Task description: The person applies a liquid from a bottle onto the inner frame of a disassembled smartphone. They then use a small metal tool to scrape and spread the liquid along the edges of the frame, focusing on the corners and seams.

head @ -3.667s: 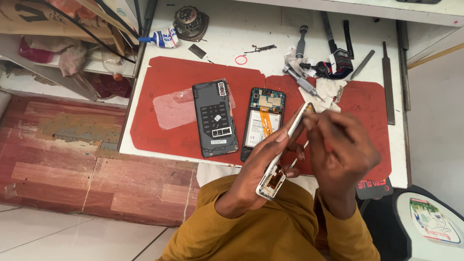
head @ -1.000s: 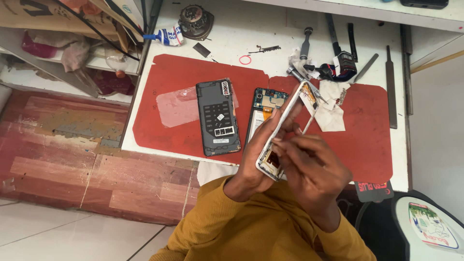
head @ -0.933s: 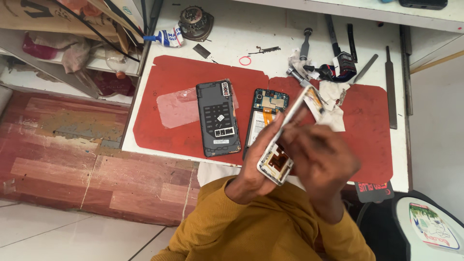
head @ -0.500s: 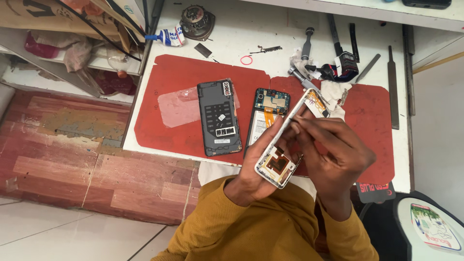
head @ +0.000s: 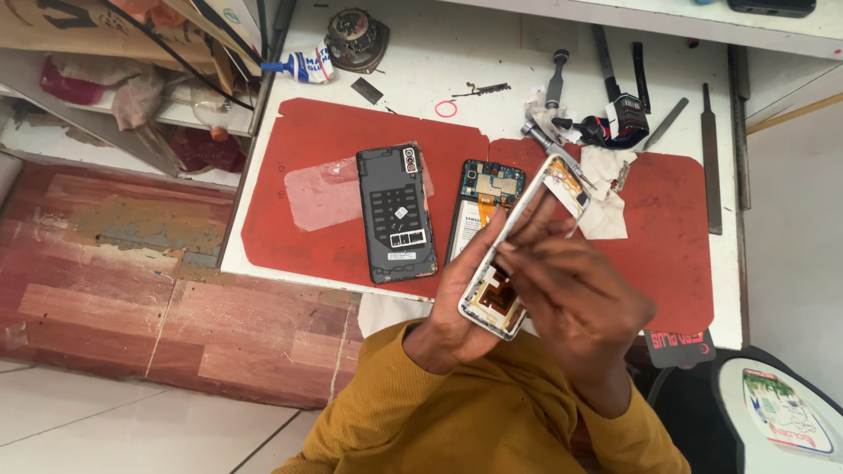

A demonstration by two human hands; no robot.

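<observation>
Nearest, left hand (head: pixel 457 303) gripping from beneath a white-rimmed phone frame with orange flex cables (head: pixel 518 254), tilted above the red rubber mat (head: pixel 334 237). Right hand (head: pixel 575 294) now lower than half a second ago, fingers pressing into the frame's lower part. Beyond the frame, flat on the mat: open phone body with circuit board (head: pixel 481 209), dark grey back panel (head: pixel 397 213).
</observation>
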